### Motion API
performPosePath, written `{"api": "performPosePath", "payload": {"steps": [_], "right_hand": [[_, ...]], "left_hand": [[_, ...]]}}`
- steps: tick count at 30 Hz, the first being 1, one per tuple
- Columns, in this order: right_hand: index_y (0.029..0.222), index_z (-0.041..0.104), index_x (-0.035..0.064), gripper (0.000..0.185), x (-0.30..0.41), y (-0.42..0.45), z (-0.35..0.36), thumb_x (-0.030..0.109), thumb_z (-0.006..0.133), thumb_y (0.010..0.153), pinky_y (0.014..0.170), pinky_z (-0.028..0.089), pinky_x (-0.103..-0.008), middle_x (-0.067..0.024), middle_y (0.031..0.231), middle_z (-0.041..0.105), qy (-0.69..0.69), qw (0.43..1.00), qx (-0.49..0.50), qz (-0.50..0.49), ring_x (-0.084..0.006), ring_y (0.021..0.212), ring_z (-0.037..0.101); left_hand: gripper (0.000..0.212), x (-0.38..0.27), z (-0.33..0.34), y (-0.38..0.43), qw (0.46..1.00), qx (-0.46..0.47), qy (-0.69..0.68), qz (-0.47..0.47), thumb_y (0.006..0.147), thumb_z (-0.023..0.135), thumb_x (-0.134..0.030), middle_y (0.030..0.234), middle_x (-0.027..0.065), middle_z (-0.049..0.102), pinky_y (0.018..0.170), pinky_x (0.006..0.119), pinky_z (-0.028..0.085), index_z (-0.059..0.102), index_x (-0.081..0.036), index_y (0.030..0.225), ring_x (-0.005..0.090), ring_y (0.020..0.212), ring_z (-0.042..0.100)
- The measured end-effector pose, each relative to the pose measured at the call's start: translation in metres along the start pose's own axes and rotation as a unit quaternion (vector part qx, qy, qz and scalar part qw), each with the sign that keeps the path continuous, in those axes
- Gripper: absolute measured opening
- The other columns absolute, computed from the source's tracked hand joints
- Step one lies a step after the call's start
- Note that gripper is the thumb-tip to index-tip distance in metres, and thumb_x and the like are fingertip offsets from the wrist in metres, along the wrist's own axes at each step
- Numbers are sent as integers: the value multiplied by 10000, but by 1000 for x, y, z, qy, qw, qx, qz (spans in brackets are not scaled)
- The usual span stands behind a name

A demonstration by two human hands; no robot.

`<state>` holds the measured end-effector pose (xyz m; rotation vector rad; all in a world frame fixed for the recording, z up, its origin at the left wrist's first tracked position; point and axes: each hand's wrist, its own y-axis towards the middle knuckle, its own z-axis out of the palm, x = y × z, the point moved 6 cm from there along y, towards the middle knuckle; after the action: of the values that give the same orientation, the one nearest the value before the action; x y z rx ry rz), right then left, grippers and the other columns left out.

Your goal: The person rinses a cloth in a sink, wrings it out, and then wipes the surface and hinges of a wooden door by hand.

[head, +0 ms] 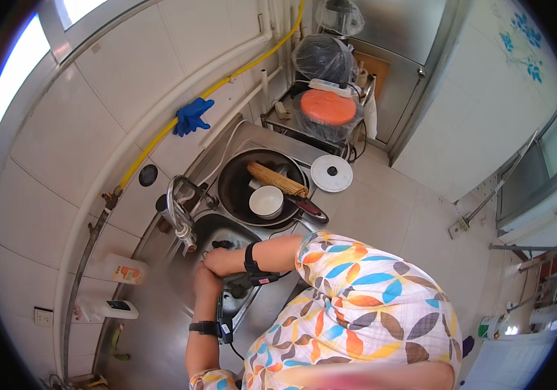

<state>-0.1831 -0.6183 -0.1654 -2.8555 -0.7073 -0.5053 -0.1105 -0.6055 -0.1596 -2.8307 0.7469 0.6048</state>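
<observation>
My left hand point(206, 280) and my right hand point(217, 262) meet over the stainless steel sink basin point(200, 226). The fingers are mostly hidden, and I cannot make out whether anything is held between them. A small dark item point(222, 244) lies in the basin just beyond my right hand. Under my right forearm, another dark, blurred thing point(237, 287) shows in the basin. The chrome faucet point(187, 236) arches over the basin's wall side, close to both hands; no running water can be made out.
Beside the sink, a large wok point(232, 202) holds a white bowl point(266, 201) and a bamboo brush point(278, 179). A white lid point(331, 173) lies beyond. Bottles point(125, 269) line the wall side. Blue gloves point(192, 117) hang on a yellow pipe point(254, 61).
</observation>
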Motion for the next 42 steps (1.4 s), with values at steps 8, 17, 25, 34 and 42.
{"api": "performPosePath", "payload": {"steps": [8, 17, 25, 34, 42], "right_hand": [[832, 694, 45, 271, -21, -9, 12, 199, 752, 617, 761, 508, -418, -163, 870, 685, 53, 993, 101, 28, -342, 844, 652], [1443, 307, 176, 871, 48, -67, -57, 178, 731, 682, 972, 415, -454, -202, 1426, 328, -39, 968, -100, -225, -426, 1219, 433], [1406, 362, 191, 615, 69, -70, -35, 242, 559, 826, 517, 528, -384, -136, 903, 592, -123, 943, -104, -292, -314, 674, 631], [942, 542, 5, 246, 71, -49, -61, 167, 589, 763, 489, 526, -351, -110, 739, 597, -250, 934, -109, -229, -259, 620, 664], [887, 598, 11, 143, 72, -25, -76, 87, 569, 769, 684, 535, -461, -213, 839, 665, -114, 990, -27, -84, -368, 812, 660]], "left_hand": [[384, -10, 8, -4, 987, -105, 93, 76, 679, 701, -51, 960, 214, 610, 762, 468, 495, 494, -18, 1001, 409, 889, 595], [341, 34, -7, -46, 762, 238, -592, -106, 768, 712, -129, 907, 34, 628, 653, 264, 494, 594, -61, 1081, 130, 777, 601], [235, 4, -8, -71, 758, 379, -506, -160, 787, 756, -267, 778, -15, 621, 538, 234, 408, 637, -131, 937, 87, 679, 570], [509, -16, -39, -48, 939, -11, -343, 32, 607, 824, -189, 918, 114, 668, 726, 346, 513, 594, -35, 1033, 225, 825, 636], [492, -11, -73, -56, 985, -85, -132, -72, 697, 700, -139, 959, 252, 648, 770, 480, 504, 470, 9, 1106, 406, 928, 625]]}}
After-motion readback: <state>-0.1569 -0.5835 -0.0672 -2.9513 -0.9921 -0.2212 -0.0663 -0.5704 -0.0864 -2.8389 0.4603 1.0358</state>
